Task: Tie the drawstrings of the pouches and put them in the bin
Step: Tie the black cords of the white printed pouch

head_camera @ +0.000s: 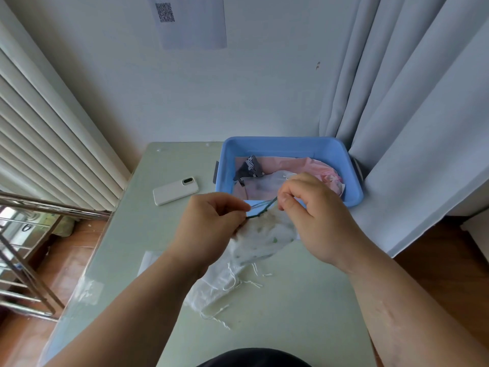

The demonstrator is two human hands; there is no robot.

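From the head view, a thin white gauzy pouch with small green specks hangs bunched between both hands, just in front of the bin. The left hand and right hand each pinch its dark teal drawstring with curled fingers, and the cord is taut between them. The bin is smooth blue plastic, rectangular with rounded corners, and holds soft pink, sheer white and dark printed pouches. More crumpled white pouches with loose white cords lie on the pale green table, and a white phone lies left of the bin.

head cam | wide-angle | faces forward-down | close above table | single view
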